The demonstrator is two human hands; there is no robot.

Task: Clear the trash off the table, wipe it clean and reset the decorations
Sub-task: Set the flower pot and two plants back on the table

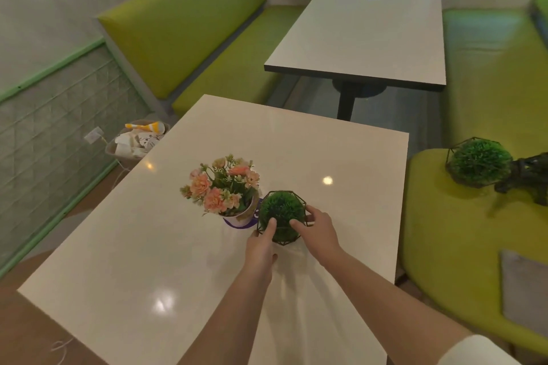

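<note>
At the middle of the desk [341,139], slightly toward the near right, sat the green moss ball in its black wire cage [281,216], and both hands were on it! The left hand [261,249] came in from the near side, its fingers [271,225] curled up against the cage's front left wires; the right hand [318,231] cupped the right side, fingers [296,224] spread and bent round the frame. Just beside the ball, touching or nearly so on its left, stood the pot of peach flowers [222,190], upright on a purple round sticker [237,224].

Room to move? Plenty: bare glossy white top ran out to the far edge, the left edge and the near corner, with ceiling lights glinting off it. The right edge lay closer, past the right wrist.

Beyond that edge, on the lime-green seat [444,231], rested a second caged moss ball [479,161], a dark ornament [527,178] just beside it, and a grey cloth [525,293] nearer the camera. Off the left far corner, a bin [138,139] on the floor stood stuffed with paper trash. Farther back stood another white table [370,38] between green benches [184,24].
</note>
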